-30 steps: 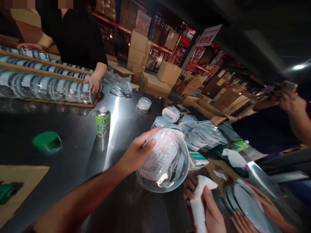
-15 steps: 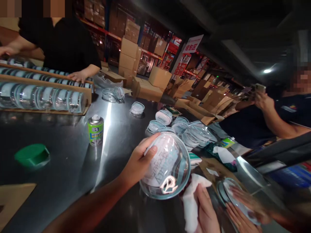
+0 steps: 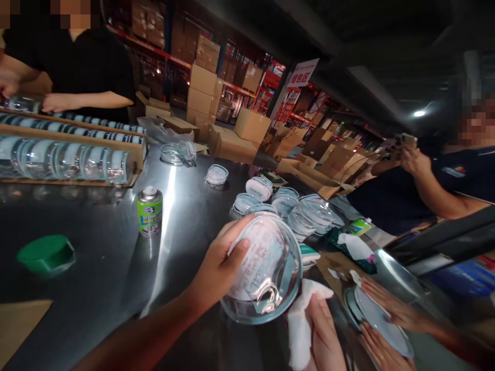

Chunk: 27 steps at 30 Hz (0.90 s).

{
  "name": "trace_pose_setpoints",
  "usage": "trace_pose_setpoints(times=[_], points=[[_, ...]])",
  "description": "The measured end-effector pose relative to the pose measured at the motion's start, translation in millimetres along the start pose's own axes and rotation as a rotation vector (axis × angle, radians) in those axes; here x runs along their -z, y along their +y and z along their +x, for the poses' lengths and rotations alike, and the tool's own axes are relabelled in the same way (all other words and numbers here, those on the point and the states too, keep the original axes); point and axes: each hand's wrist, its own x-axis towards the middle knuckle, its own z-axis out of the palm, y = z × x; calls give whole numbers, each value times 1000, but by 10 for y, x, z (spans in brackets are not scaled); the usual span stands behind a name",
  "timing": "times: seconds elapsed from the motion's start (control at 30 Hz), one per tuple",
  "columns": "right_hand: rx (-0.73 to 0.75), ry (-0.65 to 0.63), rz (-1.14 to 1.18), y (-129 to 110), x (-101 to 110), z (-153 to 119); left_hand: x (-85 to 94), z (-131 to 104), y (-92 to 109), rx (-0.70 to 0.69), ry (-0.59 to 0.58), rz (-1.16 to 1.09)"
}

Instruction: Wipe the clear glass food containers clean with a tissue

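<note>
A round clear glass container (image 3: pixel 266 273) with a printed pale label is tilted above the metal table. My left hand (image 3: pixel 222 263) grips its left rim, thumb over the near side and fingers behind. To the right, my right hand (image 3: pixel 325 330) is closed on a white cloth (image 3: pixel 301 319), close beside the container's lower right edge. Behind the container lie several glass containers and lids (image 3: pixel 309 214), some with white labels. A green spray can (image 3: pixel 149 211) stands upright on the left. Farther left sits a round green lid (image 3: pixel 46 253).
Rows of glass containers (image 3: pixel 73 159) in cardboard trays fill the back left, beside a person in black. Another person's hands (image 3: pixel 386 314) press on a glass lid at the lower right. A person with a phone (image 3: pixel 407 140) stands at the right. Cardboard boxes (image 3: pixel 232 141) are behind the table.
The held container has turned slightly, shifting its print and reflections. The far-left person's hand has moved left along the trays. The hands at the lower right have shifted over the lid.
</note>
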Motion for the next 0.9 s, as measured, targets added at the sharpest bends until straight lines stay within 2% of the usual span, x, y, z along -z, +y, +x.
trace_pose_setpoints(times=[0.2, 0.4, 0.5, 0.7, 0.77, 0.9], points=[[43, 25, 45, 32, -172, -53, -27, 3, -58, -22, 18, 50], [-57, 2, 101, 48, -62, 94, -44, 3, -148, 16, 29, 46], [-40, -11, 99, 43, -73, 143, -77, -3, -198, 53, 50, 18], [27, -6, 101, -47, -253, 188, -133, -103, -367, 166, 80, -46], [35, 12, 113, -96, -305, 212, -163, -139, -409, 168, 77, -72], [48, -7, 126, -220, -426, 307, -319, -179, -395, 134, 174, -145]])
